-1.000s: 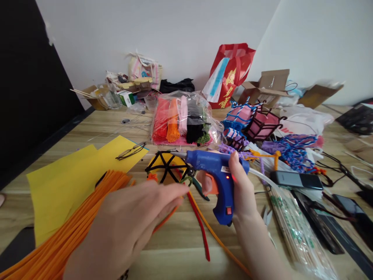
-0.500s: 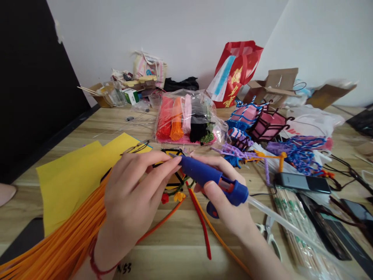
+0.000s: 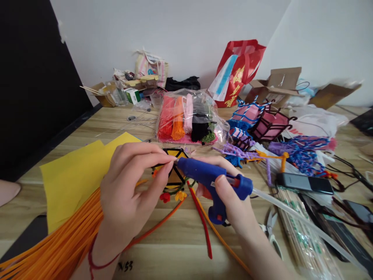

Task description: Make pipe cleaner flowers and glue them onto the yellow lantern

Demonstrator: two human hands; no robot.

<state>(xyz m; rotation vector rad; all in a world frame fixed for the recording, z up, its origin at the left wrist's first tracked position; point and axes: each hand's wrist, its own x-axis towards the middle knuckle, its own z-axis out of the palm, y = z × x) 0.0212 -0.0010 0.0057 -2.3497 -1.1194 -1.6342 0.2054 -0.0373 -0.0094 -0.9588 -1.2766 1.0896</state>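
My right hand [image 3: 230,198] is wrapped round a blue hot glue gun [image 3: 201,171], and a long clear glue stick [image 3: 291,210] runs out of its back end. The nozzle points left, at the fingertips of my left hand [image 3: 134,182]. There the thumb and forefinger are pinched together; whatever sits between them is too small to make out. Just behind and below lies a yellow lantern-like piece with black edging [image 3: 174,179]. A red flower [image 3: 164,197] and a yellow flower [image 3: 180,195] sit at its near side. Red [image 3: 204,229] and orange pipe cleaners [image 3: 224,241] lie below.
Orange pipe cleaners [image 3: 70,237] and yellow sheets [image 3: 70,175] lie at left. A clear bag of coloured bundles [image 3: 186,116] is behind my hands. Pink lanterns [image 3: 269,124], scissors [image 3: 272,233], a grey-black device [image 3: 304,182] and wrapped sticks [image 3: 303,229] crowd the right.
My left thumb has shifted, and its fingertips now pinch right at the nozzle. The glue gun has turned so its handle shows more. The view has moved slightly.
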